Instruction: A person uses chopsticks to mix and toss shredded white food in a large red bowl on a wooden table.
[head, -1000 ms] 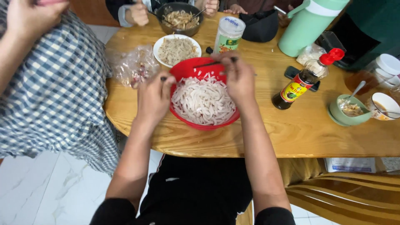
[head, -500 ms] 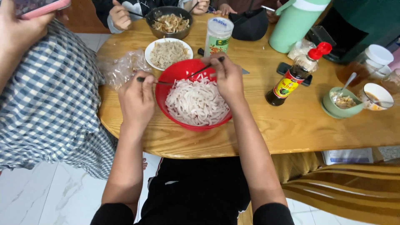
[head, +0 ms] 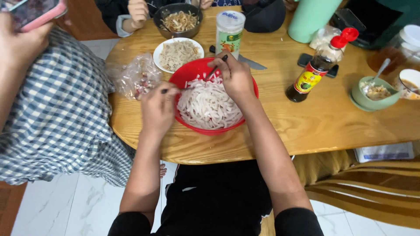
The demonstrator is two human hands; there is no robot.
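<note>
Centre frame: left hand (head: 157,109) and right hand (head: 236,76), each with fingers pinched on a thin dark chopstick, work over the round red plastic bowl (head: 192,74) of pale white noodles (head: 208,105) on the round wooden table (head: 306,126).

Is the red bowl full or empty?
Nearly full. The red bowl holds a heap of white noodles spread almost to its rim, with the left hand and right hand over it.

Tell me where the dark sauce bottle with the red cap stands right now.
In the head view, the sauce bottle stands on the wooden table, right of the red bowl and left of the green bowl.
</note>
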